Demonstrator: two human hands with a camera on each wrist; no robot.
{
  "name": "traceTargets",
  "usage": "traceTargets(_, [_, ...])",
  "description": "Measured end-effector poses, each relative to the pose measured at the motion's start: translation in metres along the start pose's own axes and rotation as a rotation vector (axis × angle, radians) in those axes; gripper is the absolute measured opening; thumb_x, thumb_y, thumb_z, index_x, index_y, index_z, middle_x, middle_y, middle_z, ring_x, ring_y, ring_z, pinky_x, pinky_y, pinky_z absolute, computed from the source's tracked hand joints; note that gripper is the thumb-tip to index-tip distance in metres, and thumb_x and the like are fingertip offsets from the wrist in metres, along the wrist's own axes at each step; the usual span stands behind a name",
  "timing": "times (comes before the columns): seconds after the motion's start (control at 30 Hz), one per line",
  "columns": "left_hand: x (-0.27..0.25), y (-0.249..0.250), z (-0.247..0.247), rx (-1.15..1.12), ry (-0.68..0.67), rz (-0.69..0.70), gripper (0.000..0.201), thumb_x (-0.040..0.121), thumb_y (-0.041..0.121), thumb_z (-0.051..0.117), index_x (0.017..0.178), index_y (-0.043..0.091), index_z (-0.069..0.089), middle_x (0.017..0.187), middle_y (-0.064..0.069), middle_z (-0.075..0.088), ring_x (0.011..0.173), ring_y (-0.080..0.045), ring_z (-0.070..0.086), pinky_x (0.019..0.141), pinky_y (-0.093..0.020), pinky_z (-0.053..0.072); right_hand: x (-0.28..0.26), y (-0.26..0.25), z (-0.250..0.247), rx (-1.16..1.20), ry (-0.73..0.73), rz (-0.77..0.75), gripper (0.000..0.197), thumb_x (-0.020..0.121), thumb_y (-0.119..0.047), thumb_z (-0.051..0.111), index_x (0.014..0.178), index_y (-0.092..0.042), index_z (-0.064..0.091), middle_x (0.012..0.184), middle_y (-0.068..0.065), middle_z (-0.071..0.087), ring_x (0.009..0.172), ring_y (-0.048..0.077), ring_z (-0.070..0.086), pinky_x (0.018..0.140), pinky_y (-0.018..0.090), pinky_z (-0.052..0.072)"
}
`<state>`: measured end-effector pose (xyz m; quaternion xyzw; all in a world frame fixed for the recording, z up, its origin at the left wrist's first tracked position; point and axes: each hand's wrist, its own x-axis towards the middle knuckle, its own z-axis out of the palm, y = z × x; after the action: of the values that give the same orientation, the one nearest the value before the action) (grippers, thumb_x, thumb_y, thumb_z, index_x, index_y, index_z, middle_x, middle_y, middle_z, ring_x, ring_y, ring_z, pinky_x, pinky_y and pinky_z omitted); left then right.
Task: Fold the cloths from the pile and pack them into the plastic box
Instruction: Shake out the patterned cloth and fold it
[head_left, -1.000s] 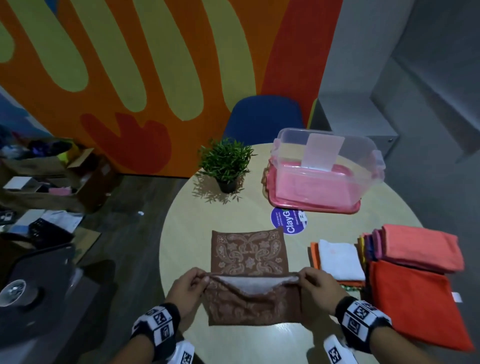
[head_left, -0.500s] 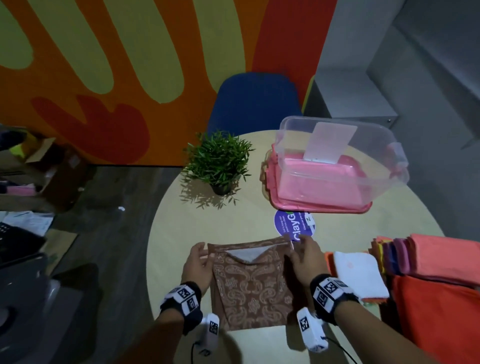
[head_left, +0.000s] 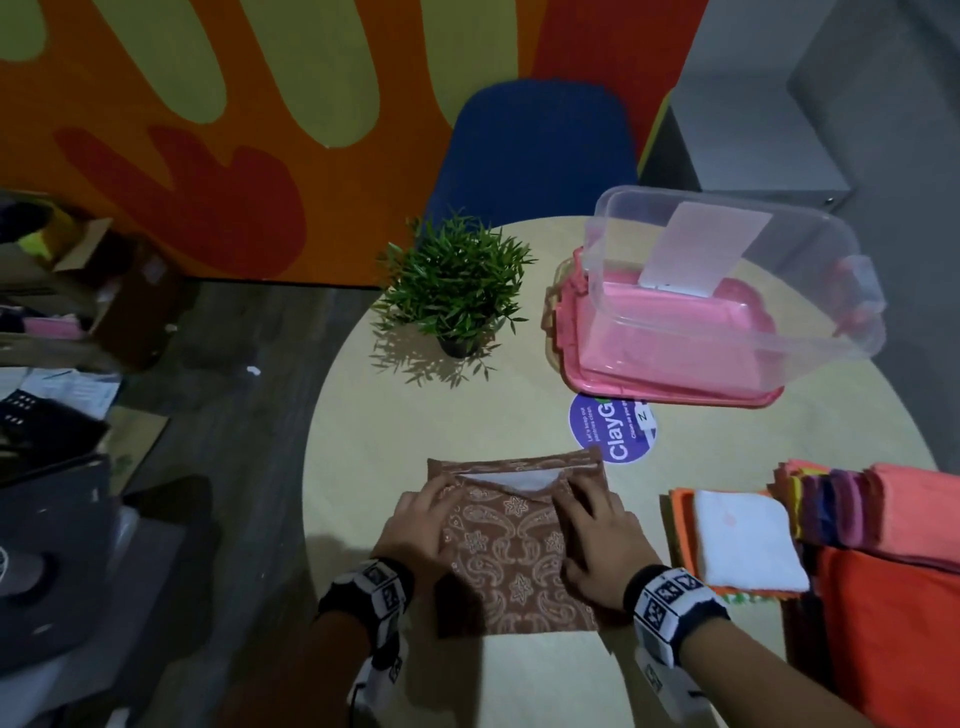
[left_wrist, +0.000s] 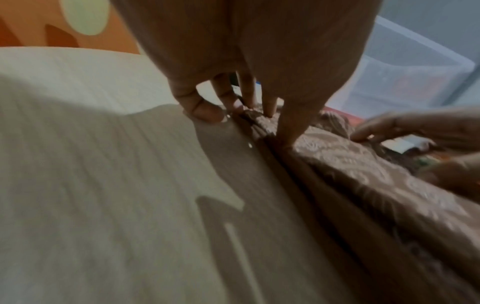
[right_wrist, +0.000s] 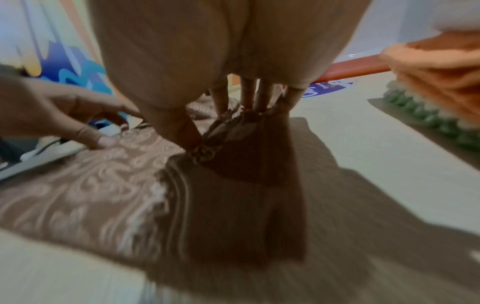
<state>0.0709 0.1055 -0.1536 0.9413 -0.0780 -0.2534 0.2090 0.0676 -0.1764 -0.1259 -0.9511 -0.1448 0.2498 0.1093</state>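
- We're mid-fold on the brown paisley cloth (head_left: 514, 551), lying flat at the near edge of the round table (head_left: 467, 415)
- Near half is laid over the far half; top edge stops short, so a strip of the lower layer and a white patch of underside show at the far side
- Left hand (head_left: 415, 525) is on the cloth's left far corner, thumb and fingers bent down onto the edge; wrist view reads as a pinch of the top layer
- Right hand (head_left: 597, 540) is on the right far corner, thumb and fingertips bunching the fabric there, so gripping the cloth too
- Plastic box (head_left: 727, 291) sits at the far right of the table on its pink lid (head_left: 675, 384), well apart from the cloth
- Box contents: one white sheet leaning inside, no folded cloth we can make out, so packing looks not started
- Left to do, our guess: square this fold, fold again, box it, then work through the pile (head_left: 857, 519) on the right
- Counts: 1 cloth in hand, 1 box, 1 lid, 1 potted plant (head_left: 457, 291), 1 purple sticker (head_left: 613, 431), 1 blue chair (head_left: 535, 150)
- Pile count: cannot tell exactly; white, orange and salmon pieces plus several coloured folded edges, partly out of frame
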Motion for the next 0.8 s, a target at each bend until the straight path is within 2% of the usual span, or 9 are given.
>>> traceTargets(0.17, [0.007,0.003,-0.005,-0.026,-0.057,-0.039,0.094,0.08,0.028,0.069,0.155,0.035,0.012,0.159,0.013,0.004,0.132,-0.023,0.027,0.113,-0.032,0.033,0.016,0.011,-0.007,0.059,-0.042,0.044,0.116,0.071,-0.05,0.074,0.157,-0.023,0.001,0.159,-0.006,-0.005,0.135,0.029,0.023,0.104,0.041,0.046])
traceTargets(0.27, [0.01,0.0,-0.007,-0.06,-0.1,-0.057,0.11,0.072,0.038,0.08,0.155,0.037,0.006,0.158,0.015,-0.001,0.132,-0.026,0.027,0.113,-0.033,0.031,0.023,0.013,-0.01,0.065,-0.072,0.06,0.126,0.067,-0.053,0.079,0.156,-0.024,-0.006,0.158,-0.011,-0.018,0.131,0.03,0.027,0.102,0.042,0.046])
traceTargets(0.4, [0.006,0.003,-0.014,-0.084,-0.108,-0.045,0.121,0.063,0.054,0.08,0.154,0.042,0.001,0.16,0.014,-0.01,0.133,-0.033,0.028,0.114,-0.044,0.031,0.023,0.013,-0.012,0.091,-0.098,0.07,0.126,0.07,-0.052,0.078,0.156,-0.025,-0.009,0.16,-0.01,-0.024,0.134,0.031,0.026,0.106,0.043,0.043])
traceTargets(0.47, [-0.005,0.008,-0.019,-0.158,-0.065,-0.034,0.114,0.061,0.063,0.067,0.153,0.045,0.003,0.161,0.012,-0.012,0.135,-0.035,0.028,0.114,-0.047,0.031,0.017,0.014,-0.011,0.136,-0.033,0.027,0.115,0.074,-0.052,0.073,0.157,-0.026,-0.003,0.16,-0.012,-0.024,0.134,0.031,0.032,0.106,0.043,0.043])
traceTargets(0.53, [-0.02,0.012,-0.021,-0.199,0.051,-0.024,0.098,0.062,0.065,0.052,0.151,0.043,0.016,0.161,0.009,-0.003,0.135,-0.03,0.028,0.114,-0.047,0.033,0.004,0.014,-0.01,0.142,0.073,-0.071,0.097,0.08,-0.049,0.065,0.157,-0.031,0.01,0.162,-0.013,-0.012,0.135,0.025,0.037,0.108,0.039,0.043])
traceTargets(0.6, [-0.038,0.013,-0.016,-0.15,0.136,0.01,0.075,0.067,0.058,0.056,0.138,0.038,0.04,0.153,0.009,0.014,0.131,-0.019,0.03,0.112,-0.044,0.034,-0.015,0.015,-0.006,0.137,0.126,-0.163,0.08,0.081,-0.05,0.06,0.151,-0.035,0.027,0.16,-0.011,0.013,0.133,0.017,0.038,0.109,0.036,0.041])
traceTargets(0.67, [-0.056,0.012,-0.007,-0.057,0.106,0.072,0.061,0.067,0.062,0.061,0.12,0.034,0.05,0.142,0.012,0.025,0.125,-0.011,0.031,0.108,-0.034,0.031,-0.036,0.017,0.004,0.166,0.107,-0.232,0.069,0.075,-0.057,0.061,0.139,-0.037,0.044,0.143,-0.014,0.036,0.125,0.01,0.043,0.104,0.034,0.042])
traceTargets(0.7, [-0.062,0.011,-0.001,0.006,0.056,0.121,0.062,0.066,0.067,0.06,0.117,0.033,0.051,0.141,0.011,0.028,0.124,-0.011,0.033,0.105,-0.032,0.03,-0.045,0.02,0.01,0.183,0.072,-0.25,0.067,0.071,-0.061,0.063,0.131,-0.036,0.049,0.135,-0.015,0.041,0.12,0.008,0.045,0.102,0.032,0.043])
traceTargets(0.8, [-0.074,-0.002,0.022,0.216,-0.041,0.259,0.059,0.068,0.064,0.061,0.117,0.033,0.052,0.142,0.009,0.038,0.125,-0.015,0.044,0.099,-0.032,0.042,-0.065,0.037,0.031,0.129,-0.077,-0.271,0.067,0.062,-0.066,0.066,0.119,-0.032,0.054,0.137,-0.013,0.041,0.12,0.012,0.047,0.101,0.03,0.042])
